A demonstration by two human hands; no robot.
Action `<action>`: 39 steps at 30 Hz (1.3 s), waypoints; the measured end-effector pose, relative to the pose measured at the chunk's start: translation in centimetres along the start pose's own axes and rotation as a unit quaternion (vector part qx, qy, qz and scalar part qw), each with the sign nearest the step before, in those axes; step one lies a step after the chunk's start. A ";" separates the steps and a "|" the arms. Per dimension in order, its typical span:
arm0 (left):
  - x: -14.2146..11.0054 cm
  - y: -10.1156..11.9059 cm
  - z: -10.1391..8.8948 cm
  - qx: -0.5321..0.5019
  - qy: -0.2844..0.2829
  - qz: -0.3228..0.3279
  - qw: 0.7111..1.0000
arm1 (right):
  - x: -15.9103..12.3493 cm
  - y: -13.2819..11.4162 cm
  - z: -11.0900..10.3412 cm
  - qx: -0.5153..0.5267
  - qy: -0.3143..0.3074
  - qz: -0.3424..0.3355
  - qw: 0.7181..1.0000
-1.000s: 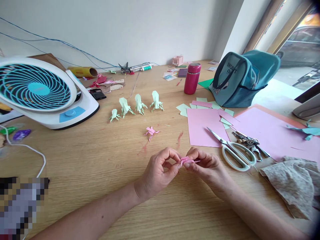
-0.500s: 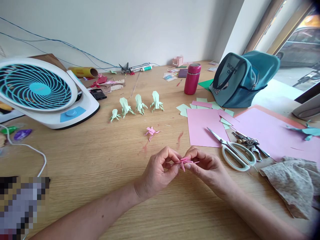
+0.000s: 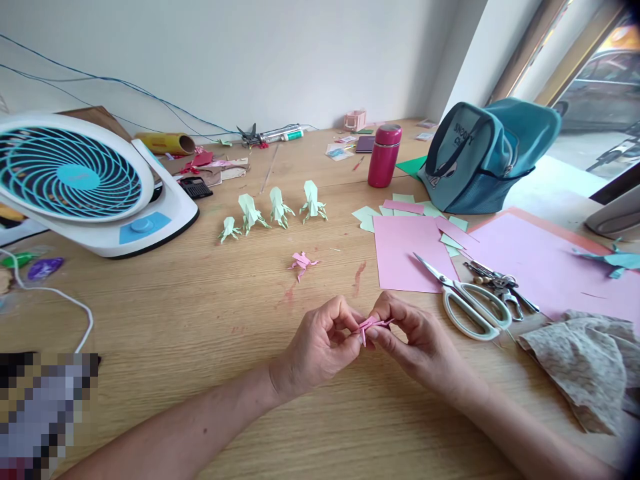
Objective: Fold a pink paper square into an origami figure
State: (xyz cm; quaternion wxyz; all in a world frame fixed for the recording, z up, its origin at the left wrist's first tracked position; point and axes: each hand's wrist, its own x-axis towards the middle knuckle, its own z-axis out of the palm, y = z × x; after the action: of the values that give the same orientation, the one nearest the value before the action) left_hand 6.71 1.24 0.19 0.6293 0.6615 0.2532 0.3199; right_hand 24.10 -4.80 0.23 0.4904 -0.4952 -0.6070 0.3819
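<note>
Both hands pinch a small folded pink paper figure (image 3: 369,325) just above the table, with thin points sticking out of it. My left hand (image 3: 325,337) grips its left end between thumb and fingers. On its other side, my right hand (image 3: 413,333) holds it between thumb and forefinger. The fingertips cover part of the folds. Beyond the hands, a finished-looking pink origami figure (image 3: 303,264) with spread legs lies on the table. Several pale green origami figures (image 3: 311,202) stand in a row farther back.
White-handled scissors (image 3: 477,313) and a bunch of keys (image 3: 503,290) lie right of my hands, by pink paper sheets (image 3: 407,257). Behind stand a magenta flask (image 3: 385,157) and a blue bag (image 3: 480,160). A fan (image 3: 145,227) occupies the left; a crumpled cloth (image 3: 585,373) lies right.
The pink paper figure has tilted slightly between my fingers, and my left fingertips have shifted a little on it. Both hands stay in nearly the same place.
</note>
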 end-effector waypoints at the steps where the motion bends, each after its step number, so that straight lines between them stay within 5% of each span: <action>1: 0.0 0.0 0.0 0.005 0.002 0.012 1.000 | 0.0 0.0 0.0 -0.001 -0.003 0.002 1.000; 5: 0.1 0.3 -0.4 -0.002 -0.015 0.001 1.000 | 0.2 0.4 -0.4 0.014 -0.017 0.002 1.000; 9: 0.2 0.9 -1.1 -0.080 -0.090 -0.047 0.992 | 0.5 0.5 -0.9 0.054 -0.030 -0.005 0.998; 19: 0.9 0.5 -1.8 -0.234 -0.194 -0.211 0.929 | 0.3 0.4 -0.9 0.107 -0.079 0.024 0.991; 25: 1.0 0.4 -1.5 -0.223 -0.093 -0.167 0.956 | 0.4 1.2 -1.2 0.071 0.023 0.004 0.997; 30: 1.1 0.1 -1.1 -0.184 0.027 -0.112 0.976 | 0.3 0.6 -1.2 0.011 -0.017 -0.022 1.000; 39: 0.9 -0.3 -0.6 -0.176 -0.024 -0.089 0.980 | 0.2 0.3 -0.3 -0.045 0.020 -0.072 0.996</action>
State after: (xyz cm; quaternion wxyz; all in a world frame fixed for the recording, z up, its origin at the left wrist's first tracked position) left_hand 6.88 2.37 0.00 0.7677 0.5229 0.2353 0.2859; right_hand 24.46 -4.50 0.05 0.5055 -0.4794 -0.6479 0.3079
